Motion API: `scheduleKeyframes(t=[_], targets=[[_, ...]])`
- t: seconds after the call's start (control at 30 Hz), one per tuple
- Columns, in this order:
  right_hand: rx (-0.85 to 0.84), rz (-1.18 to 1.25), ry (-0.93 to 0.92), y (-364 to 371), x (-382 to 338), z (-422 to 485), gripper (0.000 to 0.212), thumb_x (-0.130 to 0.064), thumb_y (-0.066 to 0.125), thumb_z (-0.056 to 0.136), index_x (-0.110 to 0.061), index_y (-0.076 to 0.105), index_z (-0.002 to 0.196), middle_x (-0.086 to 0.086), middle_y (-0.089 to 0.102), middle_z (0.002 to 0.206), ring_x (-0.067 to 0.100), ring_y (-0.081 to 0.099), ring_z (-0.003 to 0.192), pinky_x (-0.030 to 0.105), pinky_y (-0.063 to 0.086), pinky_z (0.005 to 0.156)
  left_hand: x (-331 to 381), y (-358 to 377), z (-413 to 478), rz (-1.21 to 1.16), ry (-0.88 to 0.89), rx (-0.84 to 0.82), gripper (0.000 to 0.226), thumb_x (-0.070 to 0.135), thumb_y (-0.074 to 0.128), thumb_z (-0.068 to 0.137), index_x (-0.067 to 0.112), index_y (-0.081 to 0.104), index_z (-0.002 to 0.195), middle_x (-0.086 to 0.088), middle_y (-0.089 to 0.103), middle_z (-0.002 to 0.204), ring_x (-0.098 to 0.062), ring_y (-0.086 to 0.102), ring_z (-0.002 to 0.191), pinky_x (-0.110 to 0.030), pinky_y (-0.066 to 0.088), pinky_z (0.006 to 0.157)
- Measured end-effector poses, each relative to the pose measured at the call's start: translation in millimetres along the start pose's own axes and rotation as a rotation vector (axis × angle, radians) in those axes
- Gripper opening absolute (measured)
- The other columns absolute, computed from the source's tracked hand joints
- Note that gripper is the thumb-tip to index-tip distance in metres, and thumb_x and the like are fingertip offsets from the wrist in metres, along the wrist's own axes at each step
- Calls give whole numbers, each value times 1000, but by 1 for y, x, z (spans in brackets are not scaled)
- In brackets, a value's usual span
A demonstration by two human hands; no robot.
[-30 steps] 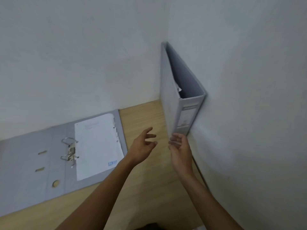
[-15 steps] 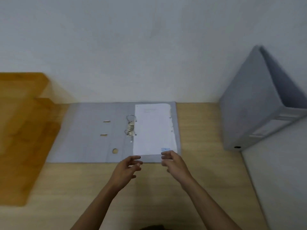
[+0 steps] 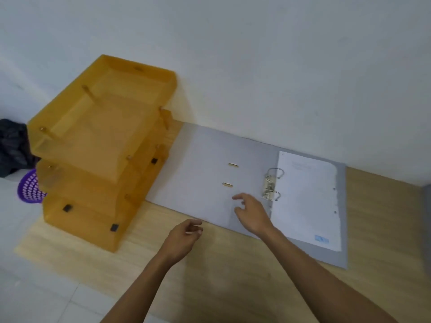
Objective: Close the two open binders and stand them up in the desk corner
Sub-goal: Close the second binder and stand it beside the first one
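A grey binder (image 3: 200, 173) lies open and flat on the wooden desk (image 3: 233, 271) against the wall. Its metal rings (image 3: 271, 185) stand at the spine, and white punched paper (image 3: 307, 201) lies on its right half. My right hand (image 3: 253, 212) hovers over the binder's near edge just left of the rings, fingers apart and empty. My left hand (image 3: 184, 238) is over the desk in front of the left cover's near edge, fingers loosely curled, holding nothing. Only a grey sliver of the second binder (image 3: 426, 229) shows at the right frame edge.
A stack of orange translucent letter trays (image 3: 102, 145) stands at the desk's left end, touching the open cover. Beyond the desk, on the floor at left, are a purple basket (image 3: 29, 188) and a dark bag (image 3: 12, 145). A white wall runs behind.
The view has swung left, away from the upright binder in the corner. Both hands moved from near that binder to the open binder's near edge, shifting left past the rings.
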State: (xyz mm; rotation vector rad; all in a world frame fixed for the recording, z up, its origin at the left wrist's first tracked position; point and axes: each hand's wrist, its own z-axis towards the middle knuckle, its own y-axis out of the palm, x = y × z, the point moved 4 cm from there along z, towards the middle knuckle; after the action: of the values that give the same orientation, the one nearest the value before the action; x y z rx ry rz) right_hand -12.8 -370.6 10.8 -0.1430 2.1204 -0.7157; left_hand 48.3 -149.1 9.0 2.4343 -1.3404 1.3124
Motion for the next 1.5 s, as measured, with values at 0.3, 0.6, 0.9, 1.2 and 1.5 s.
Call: scheduleKeyframes(t=[0.3, 0.6, 0.9, 1.2, 1.5], targets=[[-213, -740, -37, 43, 17, 61, 73, -52, 30, 102, -34, -9, 160, -6, -21, 169, 30, -16, 156, 62, 6, 122, -9, -54, 38, 114, 51, 100, 38, 18, 58, 97, 19, 55, 135, 2, 60, 131, -6, 61, 100, -9, 43, 70], [-157, -776, -113, 60, 70, -32, 76, -53, 26, 99, -35, -21, 156, -8, -25, 166, 28, -19, 155, 61, 3, 123, -30, -58, 34, 329, -6, 330, 58, 25, 67, 89, 16, 46, 142, -8, 39, 151, -32, 38, 137, -50, 39, 108], [-101, -540, -130, 77, 52, -66, 74, -38, 52, 93, -28, 20, 159, -3, 1, 171, 23, -5, 157, 44, 3, 124, -57, -43, 8, 206, -152, 446, 87, 32, 74, 85, 6, 26, 152, -15, 30, 155, -38, 30, 139, -54, 37, 107], [-210, -99, 187, 98, 15, -42, 77, -64, 45, 94, -45, 9, 158, -8, -20, 169, 28, -25, 153, 70, -5, 118, -44, -65, -8, -195, -44, 329, 52, 20, 69, 89, 15, 53, 139, -4, 65, 129, -17, 61, 100, -27, 48, 80], [-319, 442, 254, 90, -37, -50, 70, -66, 43, 94, -48, 17, 157, -14, -13, 169, 28, -6, 157, 64, 10, 121, 22, -119, -26, 117, 269, 345, 49, 19, 64, 94, 20, 52, 142, -1, 65, 133, -23, 62, 118, -30, 45, 91]])
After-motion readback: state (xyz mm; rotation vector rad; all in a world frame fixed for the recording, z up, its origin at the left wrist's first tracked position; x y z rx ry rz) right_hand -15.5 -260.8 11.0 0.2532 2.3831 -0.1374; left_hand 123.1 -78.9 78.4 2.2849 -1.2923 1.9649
